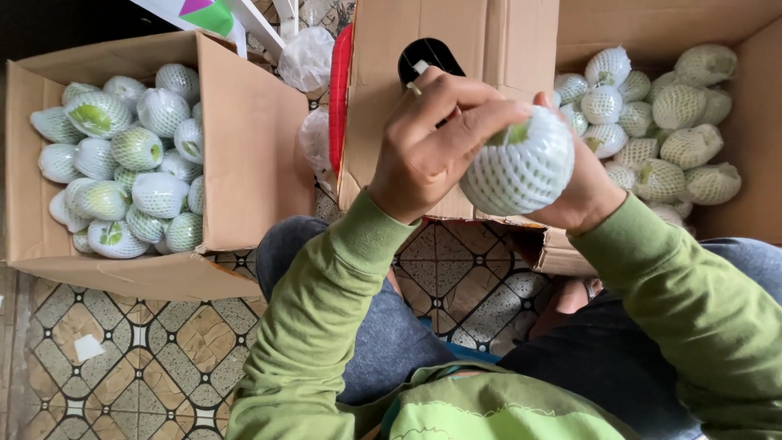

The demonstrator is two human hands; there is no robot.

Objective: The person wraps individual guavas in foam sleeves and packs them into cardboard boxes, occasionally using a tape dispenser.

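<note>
A green fruit in a white foam net sleeve (518, 167) is held up between both hands, above my lap. My left hand (428, 143) pinches the net's top edge with its fingertips, where bare green skin shows. My right hand (582, 195) cups the fruit from behind and below, mostly hidden by it. A black roll-like object (428, 55) sits just behind my left hand's fingers on a cardboard flap.
A cardboard box (244, 138) at left holds several net-wrapped fruits wrapped again in clear film. A larger box (753, 147) at right holds several net-sleeved fruits. Clear plastic bags (308, 59) and a red strip (339, 90) lie between them. Patterned floor tiles (138, 358) show below.
</note>
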